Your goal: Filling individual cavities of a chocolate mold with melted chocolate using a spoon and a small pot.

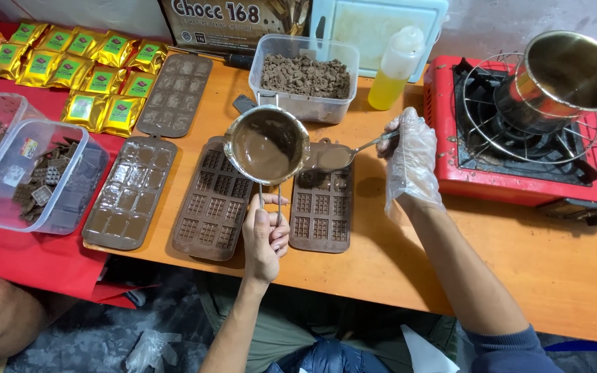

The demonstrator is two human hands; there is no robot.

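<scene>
My left hand point(266, 237) grips the wire handle of a small metal pot point(267, 145) of melted chocolate, held above two brown silicone bar moulds. My right hand point(410, 157), in a clear plastic glove, holds a metal spoon point(342, 155) loaded with chocolate over the right mould point(322, 206). The left mould point(213, 204) lies just below the pot. Part of both moulds is hidden by the pot and spoon.
A filled mould point(128, 193) and another one point(175, 93) lie to the left. A tub of chocolate chunks point(305, 77), a yellow squeeze bottle point(394, 68), gold packets point(83, 69), clear boxes point(32, 176) and a red gas stove point(519, 138) with a steel pot point(564, 76) surround the orange table point(533, 255).
</scene>
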